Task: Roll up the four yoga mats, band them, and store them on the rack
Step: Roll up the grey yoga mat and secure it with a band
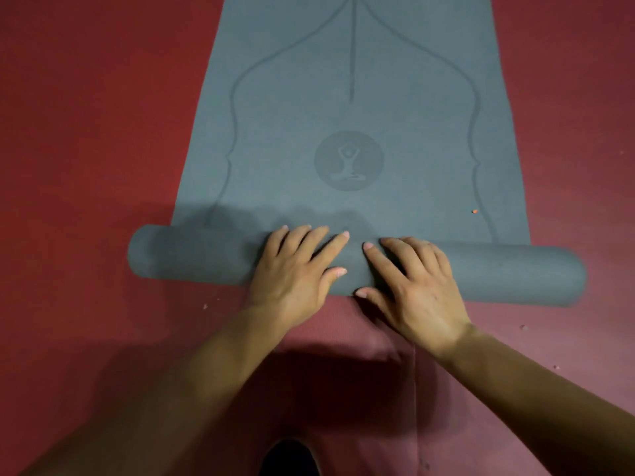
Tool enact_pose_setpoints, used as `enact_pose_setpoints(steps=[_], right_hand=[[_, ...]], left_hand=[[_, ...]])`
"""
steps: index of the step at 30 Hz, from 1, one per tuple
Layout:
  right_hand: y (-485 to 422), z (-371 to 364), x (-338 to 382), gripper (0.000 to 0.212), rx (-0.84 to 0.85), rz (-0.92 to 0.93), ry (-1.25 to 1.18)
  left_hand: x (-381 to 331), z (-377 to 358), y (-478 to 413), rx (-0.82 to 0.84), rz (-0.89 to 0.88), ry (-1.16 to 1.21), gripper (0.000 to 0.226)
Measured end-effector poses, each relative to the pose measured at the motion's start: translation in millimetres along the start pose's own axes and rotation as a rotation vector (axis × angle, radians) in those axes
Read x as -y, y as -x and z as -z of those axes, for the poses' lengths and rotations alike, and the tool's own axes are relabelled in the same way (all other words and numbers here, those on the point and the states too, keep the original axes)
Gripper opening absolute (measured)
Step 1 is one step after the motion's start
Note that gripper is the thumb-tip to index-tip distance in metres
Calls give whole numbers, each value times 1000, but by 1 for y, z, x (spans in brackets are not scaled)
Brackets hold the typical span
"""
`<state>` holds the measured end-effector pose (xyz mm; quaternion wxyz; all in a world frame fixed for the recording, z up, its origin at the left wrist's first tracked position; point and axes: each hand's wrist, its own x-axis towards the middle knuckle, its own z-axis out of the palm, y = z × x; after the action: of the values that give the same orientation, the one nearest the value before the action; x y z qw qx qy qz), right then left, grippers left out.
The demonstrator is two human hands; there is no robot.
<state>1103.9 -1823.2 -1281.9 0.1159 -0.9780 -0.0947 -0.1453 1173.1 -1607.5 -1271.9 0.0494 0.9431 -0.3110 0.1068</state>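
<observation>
A grey-blue foam yoga mat point(395, 132) lies on a dark red carpeted floor point(86, 149), its flat stretch running away from the person and out of the top of the view. Its near end is wound into 1 thick rolled end point(192, 255) that lies crosswise, sticking out past the flat stretch on both sides and slanting slightly, its right side nearer the person. Both hands rest on top of this roll near its middle, just beside each other but apart. The left hand point(299, 269) lies palm down with fingers straight and spread, fingertips reaching the far side of the roll, thumb pointing toward the other hand; it clasps nothing. The right hand point(415, 286) is likewise flat and released, fingers laid over the roll, thumb tip at the roll's near edge. On the flat stretch beyond the hands sits a round embossed emblem point(348, 160) with a seated figure, a straight centre line point(352, 63) above it, and curved outlines along both sides. A small orange speck point(475, 211) lies on the mat near its right edge. A few pale crumbs point(205, 306) dot the floor, a seam point(414, 389) runs between the forearms, and a dark rounded shape point(292, 458) at the bottom edge cannot be identified.
</observation>
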Motion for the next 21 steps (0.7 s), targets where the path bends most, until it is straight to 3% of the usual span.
enact_pose_setpoints(steps=[3, 13, 21], right_hand=[[-10, -1, -4, 63, 8, 13, 13], [-18, 5, -10, 71, 52, -27, -36], [-41, 4, -23, 61, 42, 6, -25]], left_hand=[[-7, -6, 10, -61, 65, 20, 58], [6, -7, -24, 33, 64, 31, 54], [14, -6, -27, -21, 28, 68, 56]])
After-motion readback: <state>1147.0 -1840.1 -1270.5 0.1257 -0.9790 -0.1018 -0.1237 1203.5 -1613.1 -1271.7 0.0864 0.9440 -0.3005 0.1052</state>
